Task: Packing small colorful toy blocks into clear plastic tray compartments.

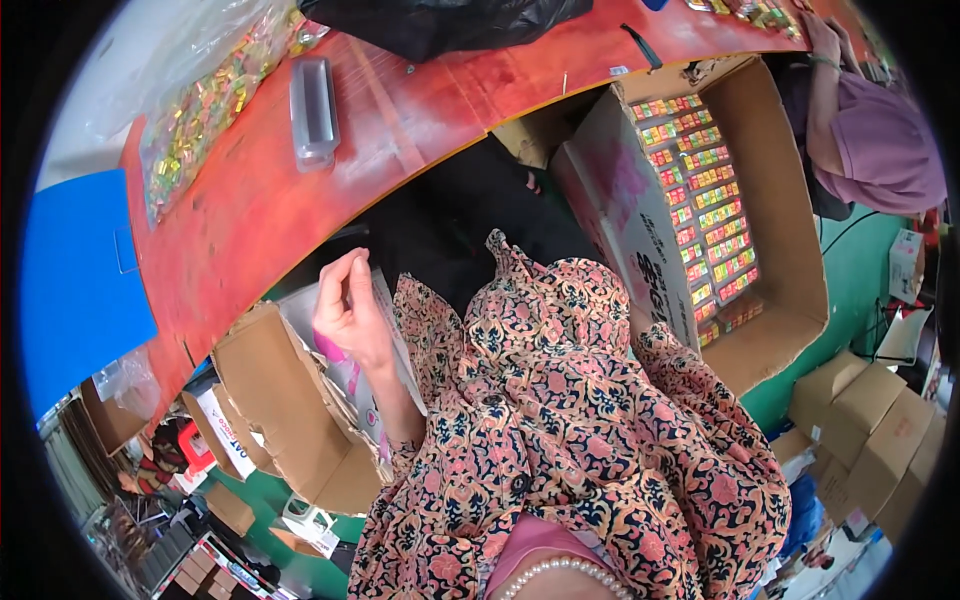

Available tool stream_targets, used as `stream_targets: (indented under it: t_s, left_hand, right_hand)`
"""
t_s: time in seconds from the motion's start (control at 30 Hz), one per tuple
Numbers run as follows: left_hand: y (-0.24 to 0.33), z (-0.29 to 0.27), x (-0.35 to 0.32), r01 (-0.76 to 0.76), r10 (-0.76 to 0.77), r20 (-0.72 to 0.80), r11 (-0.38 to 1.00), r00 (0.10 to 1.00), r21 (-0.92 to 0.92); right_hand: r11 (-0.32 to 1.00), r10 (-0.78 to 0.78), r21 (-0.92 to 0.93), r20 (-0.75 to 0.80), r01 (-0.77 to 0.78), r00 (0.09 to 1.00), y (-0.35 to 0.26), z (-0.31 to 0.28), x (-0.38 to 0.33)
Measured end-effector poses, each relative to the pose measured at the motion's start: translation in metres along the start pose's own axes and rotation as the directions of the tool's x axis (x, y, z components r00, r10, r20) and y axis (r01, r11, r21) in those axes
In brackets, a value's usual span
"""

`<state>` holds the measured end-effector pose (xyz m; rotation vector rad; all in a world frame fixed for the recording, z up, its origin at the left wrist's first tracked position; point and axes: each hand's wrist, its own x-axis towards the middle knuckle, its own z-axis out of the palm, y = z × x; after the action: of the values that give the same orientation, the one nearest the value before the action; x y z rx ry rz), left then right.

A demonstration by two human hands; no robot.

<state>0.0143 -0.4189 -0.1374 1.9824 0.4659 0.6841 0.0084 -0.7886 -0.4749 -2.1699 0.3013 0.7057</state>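
Note:
My left hand (350, 315) is raised near the table's front edge, beside an opened brown carton. Its fingers are bent and pressed together, and nothing shows between them. Of my right arm, a patterned sleeve (670, 350) and a sliver of skin show against the side of a large carton (790, 180); the fingers are hidden. Inside that carton stand rows of small red, yellow and green packs (705, 200) in clear trays. An oblong clear plastic tray (314, 110) lies on the red table (400, 130) ahead of my left hand.
A clear bag of small wrapped pieces (190, 140) lies at the table's left, a black bag (450, 25) at its far side. The brown carton (290, 400) stands at my left. Another person in a purple top (885, 140) sits at right, near stacked cartons (870, 420).

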Motion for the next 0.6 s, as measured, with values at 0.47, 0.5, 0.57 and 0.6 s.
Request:
stream_targets:
  t_s: [0.47,0.5,0.57,0.6]
  left_hand:
    - [-0.012,-0.006,0.087,0.034,-0.014,-0.080,0.967,0.997,0.254]
    - [-0.004,0.002,0.097,-0.038,0.063,-0.088,0.963,0.994,0.265]
    - [-0.017,0.012,0.116,-0.123,0.152,-0.070,0.943,0.986,0.308]
    - [-0.017,0.018,0.126,-0.100,0.122,-0.048,0.941,0.991,0.324]
  right_hand:
    - [0.870,-0.400,-0.261,0.122,0.419,0.908,-0.182,-0.085,-0.007]
    - [0.922,-0.311,-0.155,0.242,0.354,0.919,-0.224,-0.111,-0.023]
    - [0.961,-0.255,-0.011,0.351,0.276,0.901,-0.315,-0.132,-0.063]
    - [0.959,-0.274,0.028,0.322,0.280,0.906,-0.354,-0.135,-0.083]
